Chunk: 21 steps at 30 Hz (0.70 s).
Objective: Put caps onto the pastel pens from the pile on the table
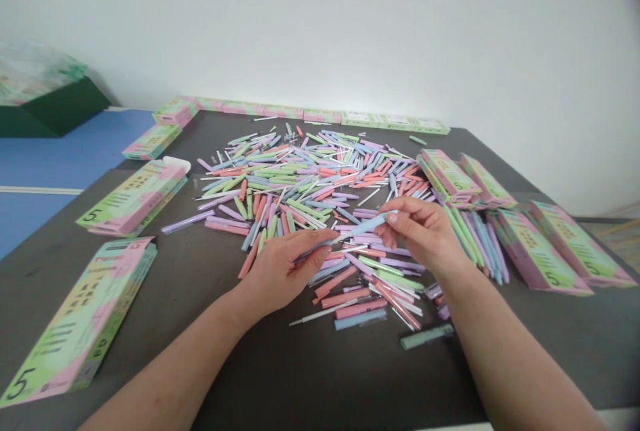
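Note:
In the middle of the head view, a light blue pen (pixel 369 225) is held between both hands over a heap of pen parts (pixel 300 181). My right hand (pixel 423 234) pinches its upper right end between thumb and fingers. My left hand (pixel 287 267) is closed on its lower left end, where a bluish piece partly shows under the fingers. A clear or silvery stretch lies between the two grips; whether the pieces are joined there I cannot tell. Beneath the hands lie pink, purple, green and blue barrels, caps and thin white refills.
Printed pen boxes (pixel 83 314) lie along the left side, with an open-flapped box (pixel 137 194) behind. More boxes (pixel 543 251) are at right, beside a row of sorted pens (pixel 475 241). Boxes (pixel 323 116) line the dark table's (pixel 320 384) back edge. A dark green bin (pixel 60 107) stands left.

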Each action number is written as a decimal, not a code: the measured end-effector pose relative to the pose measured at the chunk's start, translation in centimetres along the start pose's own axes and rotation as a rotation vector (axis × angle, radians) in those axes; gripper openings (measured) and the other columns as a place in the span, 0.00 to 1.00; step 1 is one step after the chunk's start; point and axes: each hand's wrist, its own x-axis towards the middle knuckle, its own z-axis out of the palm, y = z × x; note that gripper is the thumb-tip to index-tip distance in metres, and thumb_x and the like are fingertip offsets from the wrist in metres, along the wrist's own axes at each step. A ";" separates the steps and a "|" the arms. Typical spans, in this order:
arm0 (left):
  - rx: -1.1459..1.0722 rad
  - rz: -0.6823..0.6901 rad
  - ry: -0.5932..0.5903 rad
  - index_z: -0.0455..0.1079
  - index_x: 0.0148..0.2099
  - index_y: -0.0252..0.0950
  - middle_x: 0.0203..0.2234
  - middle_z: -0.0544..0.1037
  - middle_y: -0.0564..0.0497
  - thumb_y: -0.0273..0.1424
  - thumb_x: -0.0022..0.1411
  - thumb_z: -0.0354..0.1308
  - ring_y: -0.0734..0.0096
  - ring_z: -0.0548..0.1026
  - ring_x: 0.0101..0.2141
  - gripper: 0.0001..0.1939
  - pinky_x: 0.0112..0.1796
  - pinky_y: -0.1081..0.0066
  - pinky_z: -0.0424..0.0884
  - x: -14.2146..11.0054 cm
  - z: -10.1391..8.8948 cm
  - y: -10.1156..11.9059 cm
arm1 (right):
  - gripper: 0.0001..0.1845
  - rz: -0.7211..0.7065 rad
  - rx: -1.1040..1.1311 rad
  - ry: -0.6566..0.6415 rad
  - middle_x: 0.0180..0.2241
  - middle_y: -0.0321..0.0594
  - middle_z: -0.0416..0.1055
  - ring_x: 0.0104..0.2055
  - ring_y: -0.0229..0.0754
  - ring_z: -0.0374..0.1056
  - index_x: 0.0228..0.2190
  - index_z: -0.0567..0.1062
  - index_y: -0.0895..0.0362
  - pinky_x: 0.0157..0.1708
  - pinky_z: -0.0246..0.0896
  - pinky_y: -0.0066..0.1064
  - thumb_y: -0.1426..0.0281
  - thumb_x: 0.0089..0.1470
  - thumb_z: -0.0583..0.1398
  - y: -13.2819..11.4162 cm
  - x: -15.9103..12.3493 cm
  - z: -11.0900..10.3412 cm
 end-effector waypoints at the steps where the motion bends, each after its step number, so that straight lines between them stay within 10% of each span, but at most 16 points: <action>1: 0.001 -0.009 0.007 0.73 0.52 0.35 0.38 0.81 0.48 0.29 0.66 0.53 0.74 0.78 0.34 0.15 0.37 0.78 0.71 0.0 0.0 0.0 | 0.12 -0.005 0.017 0.025 0.22 0.38 0.75 0.18 0.35 0.66 0.31 0.77 0.57 0.17 0.60 0.27 0.63 0.48 0.67 -0.1 0.0 0.0; 21: -0.021 -0.038 0.074 0.75 0.50 0.33 0.33 0.81 0.49 0.30 0.65 0.54 0.75 0.75 0.27 0.14 0.33 0.77 0.72 0.1 -0.2 0.4 | 0.06 -0.046 0.141 0.165 0.17 0.31 0.66 0.14 0.32 0.58 0.30 0.70 0.55 0.13 0.50 0.24 0.67 0.48 0.61 -0.9 0.3 0.3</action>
